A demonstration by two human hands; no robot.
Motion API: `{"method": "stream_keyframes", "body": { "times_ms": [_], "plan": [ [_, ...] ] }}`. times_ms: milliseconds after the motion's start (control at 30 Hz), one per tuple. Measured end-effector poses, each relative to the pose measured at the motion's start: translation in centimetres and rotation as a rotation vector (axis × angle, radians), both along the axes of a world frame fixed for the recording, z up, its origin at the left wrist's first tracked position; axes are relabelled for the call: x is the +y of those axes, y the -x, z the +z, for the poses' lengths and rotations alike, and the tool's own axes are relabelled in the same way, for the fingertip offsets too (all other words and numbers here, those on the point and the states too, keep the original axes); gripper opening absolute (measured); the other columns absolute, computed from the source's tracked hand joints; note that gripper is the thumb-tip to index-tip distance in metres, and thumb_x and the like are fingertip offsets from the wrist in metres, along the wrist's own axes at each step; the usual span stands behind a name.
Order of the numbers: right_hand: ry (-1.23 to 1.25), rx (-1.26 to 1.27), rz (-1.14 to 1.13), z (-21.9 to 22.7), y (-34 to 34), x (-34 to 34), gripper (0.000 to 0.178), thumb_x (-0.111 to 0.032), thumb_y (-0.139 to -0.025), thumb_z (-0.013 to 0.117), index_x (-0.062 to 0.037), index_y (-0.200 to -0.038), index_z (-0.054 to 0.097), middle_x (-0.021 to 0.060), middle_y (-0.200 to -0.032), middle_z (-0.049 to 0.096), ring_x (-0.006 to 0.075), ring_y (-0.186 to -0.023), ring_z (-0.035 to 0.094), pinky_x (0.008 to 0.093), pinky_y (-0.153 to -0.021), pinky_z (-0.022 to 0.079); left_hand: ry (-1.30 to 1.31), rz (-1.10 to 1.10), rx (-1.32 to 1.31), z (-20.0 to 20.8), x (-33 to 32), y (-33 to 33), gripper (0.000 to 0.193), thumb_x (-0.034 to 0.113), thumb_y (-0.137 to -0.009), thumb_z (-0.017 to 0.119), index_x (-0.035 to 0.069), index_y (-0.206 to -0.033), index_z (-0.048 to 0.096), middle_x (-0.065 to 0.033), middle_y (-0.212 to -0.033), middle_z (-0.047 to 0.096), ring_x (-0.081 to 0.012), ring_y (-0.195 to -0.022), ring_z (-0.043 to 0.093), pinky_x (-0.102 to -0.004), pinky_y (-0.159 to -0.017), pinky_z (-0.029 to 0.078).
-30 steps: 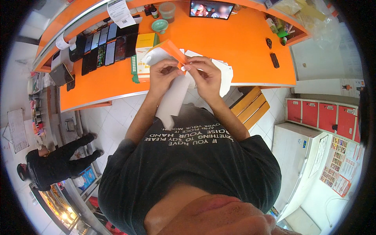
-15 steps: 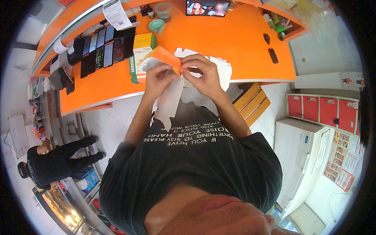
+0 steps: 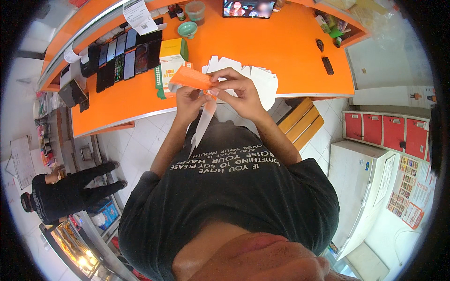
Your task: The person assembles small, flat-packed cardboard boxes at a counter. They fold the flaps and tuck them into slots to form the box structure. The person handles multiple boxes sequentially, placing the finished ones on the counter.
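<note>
Between my hands, at the near edge of the orange counter [image 3: 276, 42], is a partly folded orange-and-white paper packaging blank [image 3: 193, 77]. Its orange part points up and left, and a pale strip hangs down in front of my shirt. My left hand [image 3: 189, 102] pinches its lower side. My right hand [image 3: 239, 92] is closed on its right end, thumb and fingers at the fold. Just behind my right hand lies a pile of white cut paper blanks [image 3: 265, 86]. A yellow-and-white carton [image 3: 172, 56] stands left of the folded piece.
Several phones [image 3: 129, 64] lie in rows on the left. A green bowl [image 3: 187, 30], a clear tub [image 3: 195, 13] and a tablet [image 3: 248, 8] are farther back. A wooden stool [image 3: 302, 124] stands below the counter's right side. Another person [image 3: 63, 192] works at far left.
The orange part has tipped lower and left, and its pale strip has turned narrower. My right hand has shifted slightly left and down along the fold.
</note>
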State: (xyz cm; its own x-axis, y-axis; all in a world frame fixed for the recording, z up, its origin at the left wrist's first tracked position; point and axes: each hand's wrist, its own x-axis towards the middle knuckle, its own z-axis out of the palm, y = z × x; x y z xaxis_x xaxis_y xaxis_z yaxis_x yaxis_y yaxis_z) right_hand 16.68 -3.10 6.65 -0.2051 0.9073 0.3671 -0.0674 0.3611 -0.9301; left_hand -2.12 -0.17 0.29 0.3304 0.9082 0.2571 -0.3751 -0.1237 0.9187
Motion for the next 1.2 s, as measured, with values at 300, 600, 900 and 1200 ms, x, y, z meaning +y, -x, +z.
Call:
{"method": "stream_keyframes", "body": {
  "times_ms": [300, 600, 900, 1200],
  "plan": [
    [-0.034, 0.052, -0.085, -0.5, 0.6, -0.3, 0.016, 0.000, -0.085, 0.072, -0.0005, -0.100, 0.075, 0.0121, -0.115, 0.066, 0.0240, -0.105, 0.066, 0.0370, -0.095, 0.051, -0.078, 0.048, 0.127, 1.2, -0.3, 0.0, 0.030, 0.003, -0.087, 0.072, -0.002, -0.116, 0.067, -0.0108, -0.116, 0.069, -0.0195, -0.106, 0.065, -0.0361, -0.094, 0.052],
    [-0.200, -0.148, -0.138, -0.2, 0.8, -0.9, 0.024, -0.001, -0.087, 0.068, -0.0028, -0.111, 0.074, 0.0150, -0.122, 0.063, 0.0253, -0.110, 0.063, 0.0374, -0.092, 0.052, -0.029, 0.163, -0.064, 1.1, -1.0, -1.5, 0.019, 0.002, -0.093, 0.065, -0.001, -0.111, 0.069, -0.0086, -0.104, 0.071, -0.0139, -0.093, 0.066, -0.0284, -0.080, 0.053],
    [-0.326, -0.220, -0.307, -1.5, 1.1, 0.0, 0.065, -0.010, -0.076, 0.083, -0.0074, -0.133, 0.053, 0.0168, -0.130, 0.056, 0.0303, -0.123, 0.053, 0.0419, -0.102, 0.044, 0.317, -0.183, -0.028, -0.5, 0.7, 0.1, 0.059, 0.047, -0.092, 0.064, -0.002, -0.125, 0.060, -0.0152, -0.121, 0.065, -0.0246, -0.106, 0.065, -0.0391, -0.092, 0.053],
    [0.048, -0.089, -0.407, -4.2, -1.2, 2.6, 0.089, -0.019, -0.067, 0.091, -0.0073, -0.140, 0.042, 0.0164, -0.139, 0.045, 0.0316, -0.128, 0.045, 0.0428, -0.107, 0.038, 0.710, -0.480, -0.873, -0.1, 0.6, 1.4, 0.097, 0.079, -0.085, 0.045, 0.002, -0.144, 0.040, -0.0193, -0.143, 0.048, -0.0355, -0.127, 0.051, -0.0501, -0.104, 0.045]
  ]
}}
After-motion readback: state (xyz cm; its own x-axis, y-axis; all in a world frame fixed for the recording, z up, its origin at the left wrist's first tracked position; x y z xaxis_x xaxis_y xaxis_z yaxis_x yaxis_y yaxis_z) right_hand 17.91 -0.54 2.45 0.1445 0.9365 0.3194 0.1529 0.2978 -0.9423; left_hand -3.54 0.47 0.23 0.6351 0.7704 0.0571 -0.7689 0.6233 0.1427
